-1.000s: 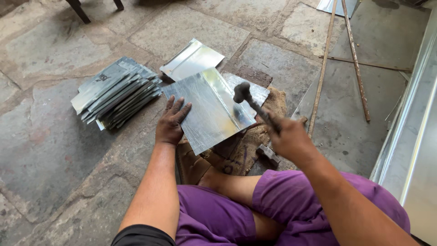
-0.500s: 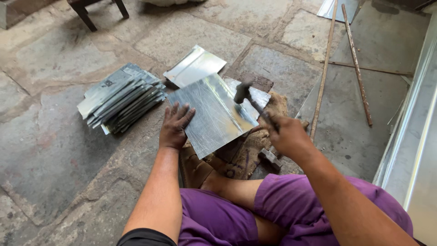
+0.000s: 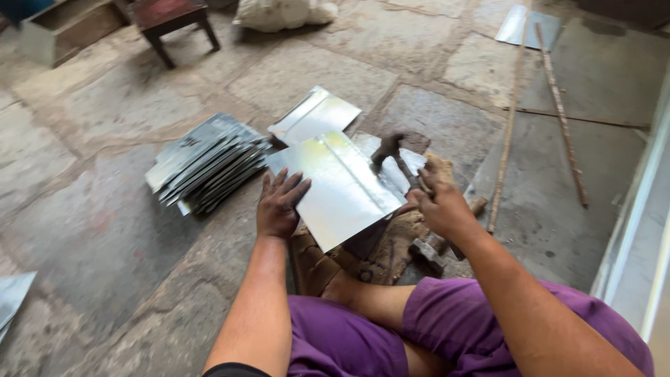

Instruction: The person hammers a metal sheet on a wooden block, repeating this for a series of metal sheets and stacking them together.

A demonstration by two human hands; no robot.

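Note:
I sit on a stone floor in purple trousers. A shiny bent metal sheet [image 3: 336, 185] with a raised seam rests over a block in front of me. My left hand [image 3: 279, 204] lies flat on the sheet's near left corner, fingers spread. My right hand [image 3: 438, 204] grips the handle of a hammer [image 3: 388, 150], whose dark head hovers by the sheet's right edge near the seam.
A stack of folded metal sheets [image 3: 206, 163] lies to the left, and one more sheet [image 3: 315, 114] lies beyond the work piece. Two long thin rods [image 3: 537, 105] lie on the right. A wooden stool [image 3: 171, 17] stands at the back. Another hammer [image 3: 436, 248] lies by my knee.
The hammer head has stayed near the seam with small moves. My left hand has slid a little along the sheet. The camera has tilted up, showing more floor and the stool.

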